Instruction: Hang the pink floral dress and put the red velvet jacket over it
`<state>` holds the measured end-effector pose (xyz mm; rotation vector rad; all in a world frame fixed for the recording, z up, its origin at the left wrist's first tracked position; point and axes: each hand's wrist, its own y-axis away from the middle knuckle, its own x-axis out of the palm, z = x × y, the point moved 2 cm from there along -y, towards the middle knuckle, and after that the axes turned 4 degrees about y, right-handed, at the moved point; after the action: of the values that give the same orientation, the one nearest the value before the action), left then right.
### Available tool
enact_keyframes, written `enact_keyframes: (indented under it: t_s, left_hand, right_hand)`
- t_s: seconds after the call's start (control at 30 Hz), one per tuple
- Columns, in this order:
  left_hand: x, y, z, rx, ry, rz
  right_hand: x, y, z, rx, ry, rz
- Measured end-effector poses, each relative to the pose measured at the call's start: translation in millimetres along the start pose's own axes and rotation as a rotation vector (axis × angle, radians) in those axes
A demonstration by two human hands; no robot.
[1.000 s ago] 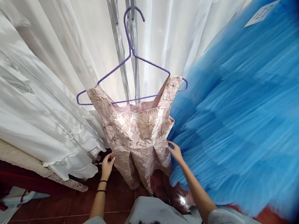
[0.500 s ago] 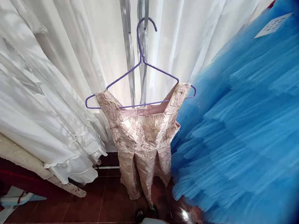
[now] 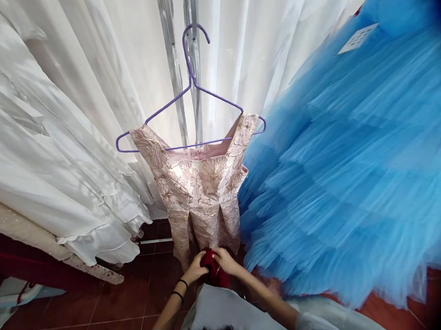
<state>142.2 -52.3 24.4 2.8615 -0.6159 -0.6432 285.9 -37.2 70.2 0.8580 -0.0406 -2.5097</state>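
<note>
Both of my hands are low in front of my body, at the lower end of the dress. My left hand [image 3: 196, 268], with two black bands at its wrist, grips the left side of a dark red, shiny thing [image 3: 215, 273]. My right hand [image 3: 228, 262] holds the same thing from the right. Its kind I cannot make out. Just beyond my hands hangs a pale pink brocade dress [image 3: 202, 181] with gold flower patterns and wide straps. It hangs on a purple hanger [image 3: 215, 95]; the lower hem is partly hidden behind my hands.
White curtains and ruffled white garments [image 3: 62, 147] hang at the left and behind. A big blue tulle dress [image 3: 342, 165] with a white tag [image 3: 357, 39] fills the right side. Grey metal poles [image 3: 174, 62] stand behind the hanger. Dark red floor tiles [image 3: 113, 305] lie below.
My two hands have come into view at the bottom, holding the red thing. The view has shifted, so the dress and hanger now sit further left.
</note>
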Motion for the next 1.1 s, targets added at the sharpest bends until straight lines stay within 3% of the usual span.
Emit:
enact_keyframes:
  t_s: [0.07,0.17,0.23,0.33,0.43,0.57,0.67,0.77,0.87,0.93,0.97,1.0,1.1]
  left_hand:
    - [-22.5,-7.2,-12.0,0.052,-0.034,-0.069]
    - [-60.3,-8.5,-54.9,0.159,-0.153,-0.147]
    - [-86.1,-3.6,-94.7,0.247,-0.334,-0.260]
    - [-114.2,5.6,-150.1,0.442,-0.445,-0.523]
    - [-113.7,5.9,-171.8,0.519,-0.437,-0.699]
    - [-81.6,-8.4,-142.1,0.399,-0.450,-0.676]
    - [-70.8,-12.5,-107.6,0.295,-0.408,-0.674]
    - [-91.4,-4.2,-87.1,0.162,-0.393,-0.611]
    - [-138.6,13.3,-92.2,0.056,-0.305,-0.316]
    - [-174.9,30.0,-116.0,0.038,-0.239,-0.091]
    - [-192.6,39.7,-134.3,0.050,-0.231,-0.075]
    - [-208.1,49.8,-155.8,0.080,-0.251,-0.127]
    - [-229.1,81.1,-221.5,0.281,-0.292,-0.577]
  right_hand:
    - [-35.3,-9.1,13.8,-0.043,-0.061,0.018]
    - [-95.9,-8.9,51.1,-0.178,-0.027,0.059]
    - [-134.5,-1.3,84.3,-0.251,0.175,0.049]
    - [-184.0,12.8,138.2,-0.322,0.473,-0.118]
    - [-221.9,26.2,184.9,-0.489,0.543,-0.387]
    - [-252.0,40.1,217.6,-0.611,0.666,-0.662]
    - [-260.9,43.9,219.7,-0.551,0.858,-0.746]
    - [-268.2,38.7,199.3,-0.432,0.934,-0.729]
    - [-277.8,26.6,161.1,-0.297,0.811,-0.340]
    - [-287.9,23.6,142.2,-0.252,0.706,-0.130]
    - [-294.7,24.4,139.0,-0.263,0.668,-0.145]
    - [-301.9,26.9,140.3,-0.297,0.635,-0.256]
    - [-310.1,42.8,157.1,-0.445,0.508,-0.900]
